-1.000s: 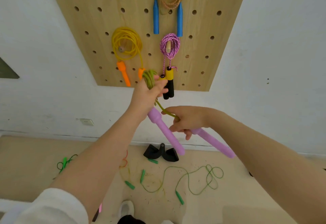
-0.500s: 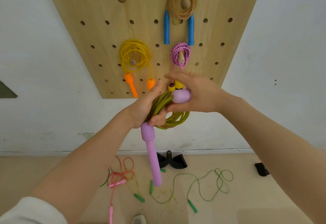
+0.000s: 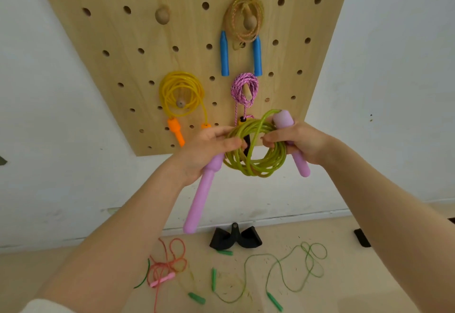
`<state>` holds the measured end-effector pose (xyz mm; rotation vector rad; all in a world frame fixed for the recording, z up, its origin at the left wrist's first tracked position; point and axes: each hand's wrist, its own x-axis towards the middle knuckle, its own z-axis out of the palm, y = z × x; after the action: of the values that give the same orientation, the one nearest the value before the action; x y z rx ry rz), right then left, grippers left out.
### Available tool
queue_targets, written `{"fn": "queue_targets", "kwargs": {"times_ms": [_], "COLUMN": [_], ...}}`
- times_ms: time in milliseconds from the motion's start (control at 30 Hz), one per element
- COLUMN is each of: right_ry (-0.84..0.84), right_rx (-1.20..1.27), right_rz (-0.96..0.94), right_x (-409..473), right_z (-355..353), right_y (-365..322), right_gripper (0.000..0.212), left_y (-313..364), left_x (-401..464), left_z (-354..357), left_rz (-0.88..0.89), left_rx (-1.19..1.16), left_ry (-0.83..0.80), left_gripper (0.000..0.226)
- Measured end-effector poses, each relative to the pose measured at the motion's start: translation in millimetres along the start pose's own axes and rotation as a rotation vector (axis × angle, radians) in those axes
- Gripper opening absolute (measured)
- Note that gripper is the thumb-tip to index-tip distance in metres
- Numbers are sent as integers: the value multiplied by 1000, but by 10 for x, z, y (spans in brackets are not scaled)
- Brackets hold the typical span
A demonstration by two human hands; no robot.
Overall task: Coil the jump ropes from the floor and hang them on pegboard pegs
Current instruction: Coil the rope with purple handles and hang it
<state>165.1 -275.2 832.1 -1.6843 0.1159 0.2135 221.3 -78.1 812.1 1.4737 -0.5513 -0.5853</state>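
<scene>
I hold a coiled olive-green jump rope (image 3: 256,162) with two lilac handles in front of the wooden pegboard (image 3: 192,49). My left hand (image 3: 204,150) grips the coil's left side and one lilac handle (image 3: 199,199), which hangs down. My right hand (image 3: 298,140) pinches the coil's right side and holds the other lilac handle (image 3: 285,120). A bare wooden peg (image 3: 162,14) sticks out at the board's upper left. On other pegs hang a yellow rope (image 3: 182,93), a pink rope (image 3: 245,86) and a blue-handled rope (image 3: 242,22).
On the floor lie a green rope (image 3: 290,275) with green handles, a yellow-green rope (image 3: 229,293) and a pink-orange rope (image 3: 167,266). A black object (image 3: 235,237) sits at the wall's foot, another black piece (image 3: 362,237) to the right.
My hands have moved apart, spreading the green coil open between them. The right hand's lilac handle has swung to point up and down. The view has tilted up toward the board.
</scene>
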Motion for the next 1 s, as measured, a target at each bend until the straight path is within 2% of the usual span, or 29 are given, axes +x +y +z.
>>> {"fn": "queue_targets", "kwargs": {"times_ms": [33,100,167,233,300,367,400,433,467,500,533,567,633,700,767,867,933,1000], "right_ry": [-15,-60,-101,-97,-23,128,321,510,623,665,638,575,380,238,142,87,170,281], "right_rx": [12,34,100,21,-391,-981,-1321,-1553,-1638,-1617,-1550,-1488,-1417,-1300,-1113,-785,-567,-553], "right_rz": [-5,-18,-18,-10,-27,-116,-238,-392,-539,-657,-765,-881,-1078,-1201,-1188,-1004,-832,-741], "right_x": [-11,-30,-40,-36,-12,26,40,44,24,-2,-22,-24,-53,-126,-188,-240,-246,-225], "right_z": [-22,-25,2,23,18,12,12,28,69,109,142,164,207,296,417,457,368,303], "right_y": [18,37,49,61,43,48,72,99,108,126,153,203,324,420,472,436,336,247], "right_gripper": [9,11,2,7,16,35,45,51,52,46,40,35,26,26,27,25,25,35], "left_y": [-18,-41,-42,-58,-100,-185,-241,-298,-351,-386,-436,-488,-506,-482,-473,-419,-368,-286], "left_x": [-20,-53,-50,-38,-28,-5,16,33,51,61,87,103,109,98,96,26,-59,-141], "left_z": [8,83,158,195,190,184,173,157,139,120,93,58,54,81,90,70,67,101], "left_rz": [-30,-63,-68,-71,-77,-95,-115,-140,-153,-167,-181,-207,-224,-208,-174,-54,64,167], "left_rx": [-42,-49,-33,3,74,205,266,306,314,310,295,266,166,74,1,-162,-135,52], "left_ry": [-35,-29,46,128,207,315,371,425,482,532,577,595,614,598,632,686,636,511], "left_gripper": [19,13,12,12,9,11,14,15,14,10,15,20,15,12,15,11,11,11]}}
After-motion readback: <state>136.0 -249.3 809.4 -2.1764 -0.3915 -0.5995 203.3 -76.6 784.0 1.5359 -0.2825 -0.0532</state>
